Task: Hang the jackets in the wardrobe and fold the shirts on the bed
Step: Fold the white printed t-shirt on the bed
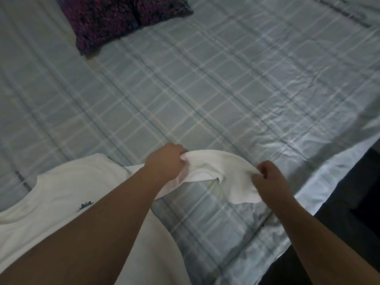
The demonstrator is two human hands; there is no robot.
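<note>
White knit shirt [61,188], spread on the bed [226,89], well on the near side of the purple pillow [123,21] and a little left of it. Sleeve [218,163] raised off the sheet, stretched out right of the pillow's line, also well clear of it. Left hand [164,162] curled round the sleeve at the shoulder end. Right hand [270,179] pinching the cuff end, thumb against fingers. Both closed on cloth, held apart, fabric slack-to-taut between.

Handling, as a judgement: very light, fully limp, zero stiffness. Sags wherever unsupported. Not slippery, not fragile, creases easily.

Best grips: seams and edges (cuff, shoulder seam, hem corners), two points at once, under light tension. Probably mid sleeve-fold, toward the small dark logo [85,205]. No jackets or wardrobe in view.
</note>
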